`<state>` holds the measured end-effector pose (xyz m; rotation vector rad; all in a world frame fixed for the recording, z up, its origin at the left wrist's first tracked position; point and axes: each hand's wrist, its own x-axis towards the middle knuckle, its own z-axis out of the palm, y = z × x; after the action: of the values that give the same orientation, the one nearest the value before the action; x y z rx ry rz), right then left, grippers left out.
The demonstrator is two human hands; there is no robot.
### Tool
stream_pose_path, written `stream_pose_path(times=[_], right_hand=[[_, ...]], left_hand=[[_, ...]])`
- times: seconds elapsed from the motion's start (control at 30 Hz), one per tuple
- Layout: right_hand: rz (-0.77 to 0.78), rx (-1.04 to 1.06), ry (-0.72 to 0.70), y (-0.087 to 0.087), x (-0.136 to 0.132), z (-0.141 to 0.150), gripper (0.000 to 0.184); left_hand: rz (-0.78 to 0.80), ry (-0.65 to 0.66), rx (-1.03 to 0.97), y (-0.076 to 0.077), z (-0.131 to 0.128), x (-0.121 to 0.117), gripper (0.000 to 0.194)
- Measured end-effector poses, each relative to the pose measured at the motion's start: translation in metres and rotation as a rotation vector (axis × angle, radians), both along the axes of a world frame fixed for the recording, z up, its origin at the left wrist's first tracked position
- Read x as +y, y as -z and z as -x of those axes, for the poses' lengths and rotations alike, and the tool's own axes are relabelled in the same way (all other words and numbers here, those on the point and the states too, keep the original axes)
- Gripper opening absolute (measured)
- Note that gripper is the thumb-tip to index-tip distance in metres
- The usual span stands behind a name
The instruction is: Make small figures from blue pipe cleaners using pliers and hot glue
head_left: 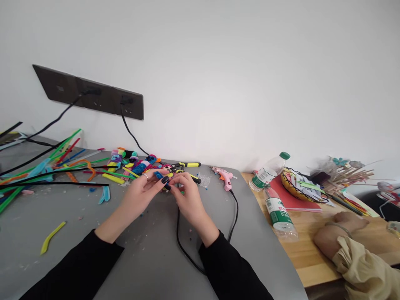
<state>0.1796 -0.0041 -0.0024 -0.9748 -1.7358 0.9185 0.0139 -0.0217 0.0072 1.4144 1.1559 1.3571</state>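
Observation:
My left hand [146, 191] and my right hand [186, 192] meet over the grey table. Between the fingertips is a small piece of blue pipe cleaner [160, 175]; the fingers cover much of it. Both hands are closed in a pinch, the left one wearing a ring. Just behind them lie colourful pipe-cleaner figures [137, 163] and pliers with yellow-and-black handles [189, 165]. A pink glue gun [225, 178] rests to the right of my right hand.
Loose pipe cleaners [53, 171] spread across the left side. A yellow strip [52, 238] lies nearer. On the wooden table [304, 246] stand a plastic bottle [270, 170], a tilted bottle [279, 214] and a basket [301, 186]. Another person's forearm [339, 229] rests there. The glue gun's cord [236, 212] crosses the grey table.

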Motion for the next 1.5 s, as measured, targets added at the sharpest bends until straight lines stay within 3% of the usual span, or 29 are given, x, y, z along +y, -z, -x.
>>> stream_pose_path(times=[0.3, 0.37, 0.57, 0.8, 1.2, 1.5], right_hand=[[-0.052, -0.083, 0.033, 0.003, -0.002, 0.002, 0.006], [0.005, -0.052, 0.028, 0.004, -0.003, 0.004, 0.002], [0.102, 0.039, 0.046, 0.004, -0.002, 0.004, 0.035], [0.031, -0.093, -0.008, 0.000, -0.003, 0.001, 0.012], [-0.136, -0.269, -0.024, 0.001, -0.006, 0.002, 0.027], [-0.063, -0.234, -0.033, -0.003, -0.010, 0.006, 0.034]], left_hand=[[-0.081, -0.067, 0.232, 0.000, 0.000, 0.001, 0.046], [-0.096, -0.089, 0.219, 0.002, 0.000, 0.001, 0.047], [-0.096, -0.135, 0.173, -0.006, 0.000, -0.002, 0.051], [-0.096, -0.124, 0.154, -0.015, 0.000, -0.007, 0.052], [-0.030, -0.165, 0.048, -0.014, -0.004, -0.007, 0.056], [-0.009, -0.254, 0.062, -0.015, -0.006, -0.011, 0.058]])
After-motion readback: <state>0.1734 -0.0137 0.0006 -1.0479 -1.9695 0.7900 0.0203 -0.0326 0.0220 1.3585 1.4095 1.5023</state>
